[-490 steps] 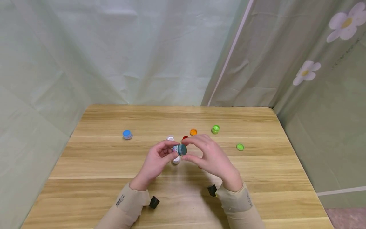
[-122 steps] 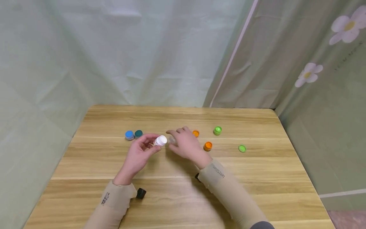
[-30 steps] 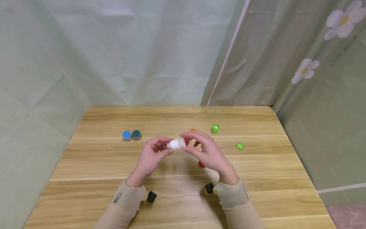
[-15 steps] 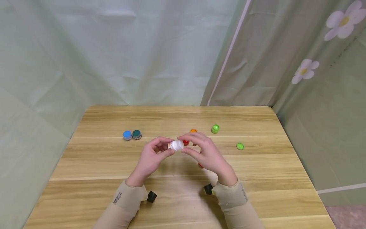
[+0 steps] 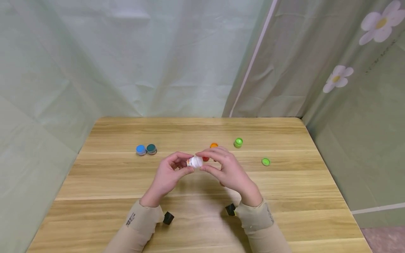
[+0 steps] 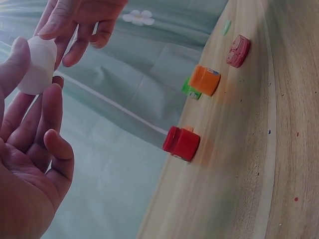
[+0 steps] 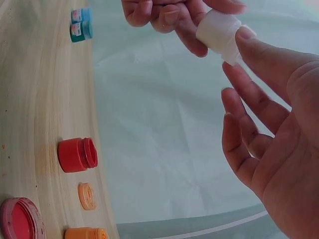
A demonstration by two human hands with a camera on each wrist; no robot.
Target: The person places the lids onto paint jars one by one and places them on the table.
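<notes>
Above the middle of the table, my left hand (image 5: 167, 174) grips a small white paint jar (image 5: 194, 162) by its labelled body, thumb on the near side. The jar lies tilted, its mouth end towards my right hand (image 5: 231, 170). Thumb and fingers of that hand pinch the pale screw lid (image 7: 231, 53), which sits at the jar's mouth in the right wrist view. An uncapped red paint jar (image 7: 77, 155) stands on the table beyond the hands, partly covered by the right hand in the head view.
Blue (image 5: 140, 149) and teal (image 5: 151, 149) lidded jars stand together at left. An orange jar (image 6: 205, 80), an orange lid (image 5: 214, 145) and a red lid (image 6: 239, 51) lie around the red jar. A green jar (image 5: 238, 143) and green lid (image 5: 265, 162) are at right.
The teal jar went from my hands to beside the blue one. My right hand picked up the pale lid and brought it onto the white jar's mouth, closing the gap over the last second.
</notes>
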